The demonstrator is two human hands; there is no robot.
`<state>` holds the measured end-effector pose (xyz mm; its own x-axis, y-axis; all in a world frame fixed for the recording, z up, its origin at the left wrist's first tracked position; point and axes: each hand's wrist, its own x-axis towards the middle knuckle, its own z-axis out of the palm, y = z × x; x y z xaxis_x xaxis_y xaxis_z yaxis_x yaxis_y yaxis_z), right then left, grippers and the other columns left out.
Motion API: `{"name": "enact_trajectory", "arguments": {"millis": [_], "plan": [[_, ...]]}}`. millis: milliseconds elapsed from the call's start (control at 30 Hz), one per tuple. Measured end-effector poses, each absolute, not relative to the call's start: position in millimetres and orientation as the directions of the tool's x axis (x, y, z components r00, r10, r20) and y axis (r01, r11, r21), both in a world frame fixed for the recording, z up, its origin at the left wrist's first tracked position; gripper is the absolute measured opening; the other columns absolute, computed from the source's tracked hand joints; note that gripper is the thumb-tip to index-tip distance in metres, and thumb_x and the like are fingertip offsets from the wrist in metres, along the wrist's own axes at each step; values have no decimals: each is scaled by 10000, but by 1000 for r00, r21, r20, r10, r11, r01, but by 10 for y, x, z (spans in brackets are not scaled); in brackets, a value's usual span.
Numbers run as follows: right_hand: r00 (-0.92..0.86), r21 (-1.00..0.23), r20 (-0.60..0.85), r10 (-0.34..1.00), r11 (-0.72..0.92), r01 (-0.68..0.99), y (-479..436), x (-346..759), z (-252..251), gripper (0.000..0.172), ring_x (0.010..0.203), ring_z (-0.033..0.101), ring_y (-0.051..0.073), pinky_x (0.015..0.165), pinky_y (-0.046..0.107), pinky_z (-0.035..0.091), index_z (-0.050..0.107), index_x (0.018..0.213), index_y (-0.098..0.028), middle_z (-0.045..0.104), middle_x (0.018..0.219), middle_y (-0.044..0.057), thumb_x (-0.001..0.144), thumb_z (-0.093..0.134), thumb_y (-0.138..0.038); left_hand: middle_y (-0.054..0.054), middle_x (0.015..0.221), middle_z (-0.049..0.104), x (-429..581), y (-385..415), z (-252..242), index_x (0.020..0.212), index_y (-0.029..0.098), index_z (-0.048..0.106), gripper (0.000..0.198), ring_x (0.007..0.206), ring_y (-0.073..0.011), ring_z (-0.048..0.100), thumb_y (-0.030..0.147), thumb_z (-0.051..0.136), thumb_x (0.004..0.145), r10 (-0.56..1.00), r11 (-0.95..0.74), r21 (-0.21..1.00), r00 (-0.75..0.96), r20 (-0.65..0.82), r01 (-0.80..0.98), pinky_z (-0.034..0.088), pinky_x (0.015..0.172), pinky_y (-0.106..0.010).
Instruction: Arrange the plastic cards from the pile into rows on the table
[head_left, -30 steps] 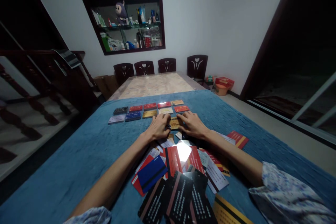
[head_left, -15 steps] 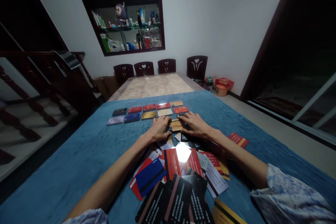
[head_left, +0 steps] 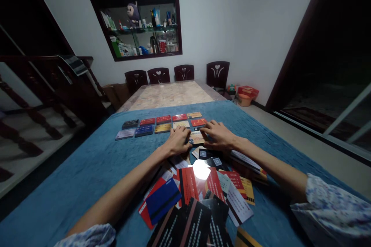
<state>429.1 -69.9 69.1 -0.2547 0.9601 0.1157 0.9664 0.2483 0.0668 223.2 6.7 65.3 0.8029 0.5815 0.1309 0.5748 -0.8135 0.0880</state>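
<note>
A gold card marked VIP [head_left: 196, 137] lies between my two hands, at the near side of the sorted cards. My left hand [head_left: 178, 141] has its bent fingers at the card's left edge. At its right edge are the curled fingers of my right hand [head_left: 219, 136]. Just beyond them sit a red card stack [head_left: 198, 122] and a cream card stack [head_left: 181, 124]. Below my hands spreads a loose pile with black cards [head_left: 197, 222], a blue card [head_left: 164, 200], red cards [head_left: 188, 185] and a white card [head_left: 238, 204].
Small card stacks, among them a dark blue one [head_left: 144, 130] and a gold one [head_left: 162, 128], form two rows on the blue cloth [head_left: 95, 162]. Past the cloth, the bare marble-patterned tabletop [head_left: 174, 93] stretches toward several dark chairs [head_left: 217, 74].
My right hand and forearm have shifted slightly right, and more of the VIP card shows between my hands. Dark cards below my right hand are more visible. The view has moved a little.
</note>
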Motion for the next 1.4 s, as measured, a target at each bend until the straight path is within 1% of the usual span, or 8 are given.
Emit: {"name": "enact_trajectory", "arguments": {"millis": [233, 467, 733, 867, 1000, 1133, 1233, 1400], "plan": [[-253, 123, 68, 965, 243, 962, -578, 4316, 880, 282, 1111, 457, 306, 813, 379, 398, 648, 1075, -203, 573, 1219, 150, 867, 616, -391, -109, 1232, 579, 2345, 166, 766, 1105, 191, 571, 324, 1188, -300, 473, 310, 662, 818, 580, -813, 24, 805, 122, 582, 377, 977, -476], [-253, 152, 51, 966, 243, 958, -372, 4425, 958, 273, 1105, 454, 298, 800, 360, 391, 634, 1130, -198, 573, 1219, 159, 895, 576, -325, -129, 1234, 577, 2473, 336, 788, 1070, 180, 598, 267, 1234, -321, 435, 309, 638, 839, 607, -790, -9, 783, 134, 613, 368, 985, -514], [-218, 129, 32, 975, 212, 969, -70, 4562, 967, 199, 1119, 450, 304, 831, 392, 413, 650, 1035, -200, 574, 1221, 141, 884, 583, -309, -116, 1230, 585, 2667, 638, 781, 1041, 186, 625, 238, 1199, -313, 433, 294, 625, 829, 638, -765, 5, 757, 142, 644, 377, 956, -486], [-174, 121, 27, 984, 169, 978, 82, 4631, 959, 236, 1125, 446, 316, 848, 429, 430, 650, 1075, -214, 564, 1232, 146, 894, 568, -341, -117, 1227, 582, 2788, 784, 791, 1054, 194, 630, 252, 1201, -321, 416, 307, 617, 829, 651, -752, -11, 746, 140, 659, 364, 956, -493], [-135, 120, 22, 991, 131, 984, 215, 4678, 961, 251, 1143, 440, 330, 863, 455, 438, 658, 1100, -215, 565, 1246, 156, 884, 569, -307, -115, 1233, 574, 2905, 897, 818, 1087, 199, 633, 277, 1205, -327, 400, 317, 600, 839, 669, -737, -8, 730, 136, 676, 350, 961, -498], [-95, 117, 12, 995, 93, 989, 335, 4694, 958, 275, 1181, 432, 343, 882, 474, 445, 664, 1121, -204, 562, 1273, 164, 892, 542, -296, -123, 1223, 582, 3009, 1001, 833, 1050, 194, 657, 245, 1197, -331, 397, 279, 580, 832, 690, -718, -7, 713, 126, 696, 359, 941, -500], [-66, 119, 9, 998, 64, 991, 433, 4710, 940, 313, 1191, 435, 348, 892, 488, 449, 659, 1157, -208, 558, 1285, 175, 903, 511, -313, -122, 1217, 589, 3073, 1084, 825, 1009, 200, 671, 232, 1194, -344, 390, 285, 587, 810, 708, -702, 3, 698, 106, 712, 363, 933, -505], [-22, 110, -23, 999, 24, 994, 623, 4744, 885, 364, 1229, 442, 354, 920, 518, 444, 644, 1214, -235, 569, 1298, 176, 886, 534, -346, -142, 1215, 596, 3145, 1240, 762, 1016, 189, 685, 276, 1198, -361, 394, 300, 588, 783, 723, -688, 10, 684, 91, 726, 380, 916, -520]]}}
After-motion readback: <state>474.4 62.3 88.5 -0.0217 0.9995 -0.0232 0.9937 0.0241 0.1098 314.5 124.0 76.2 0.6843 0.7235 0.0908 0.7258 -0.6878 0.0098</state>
